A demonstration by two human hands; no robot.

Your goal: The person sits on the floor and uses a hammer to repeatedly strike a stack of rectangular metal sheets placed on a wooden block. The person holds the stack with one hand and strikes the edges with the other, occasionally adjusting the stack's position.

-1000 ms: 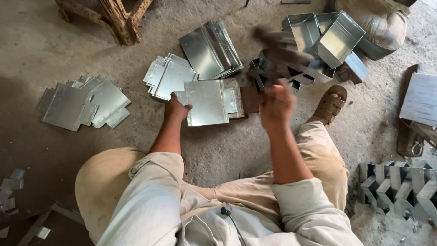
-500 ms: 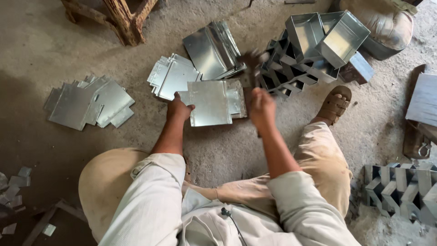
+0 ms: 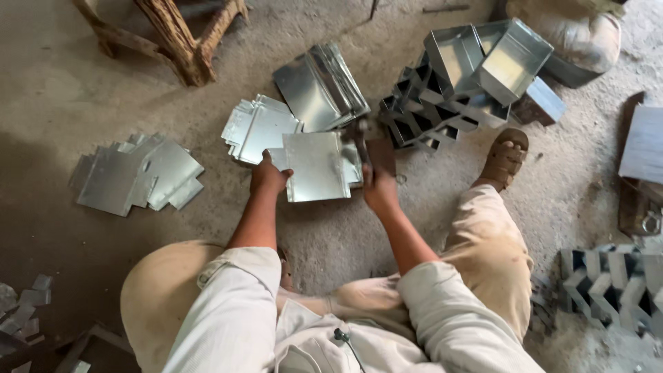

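Note:
A flat, shiny metal sheet (image 3: 314, 166) lies on the concrete floor in front of me. My left hand (image 3: 268, 176) presses down on its left edge. My right hand (image 3: 380, 188) grips the handle of a hammer (image 3: 366, 141), whose blurred head is down at the sheet's right edge. More flat sheets sit under and beside this one.
A pile of cut sheets (image 3: 135, 176) lies to the left and another pile (image 3: 259, 128) just beyond my left hand. Bent sheets (image 3: 318, 86) and folded metal boxes (image 3: 476, 65) lie ahead. Wooden legs (image 3: 179, 41) stand at the top left. My sandalled foot (image 3: 504, 159) is on the right.
My right hand has swung the hammer down from a raised position onto the sheet's right edge. My left hand has stayed on the left edge.

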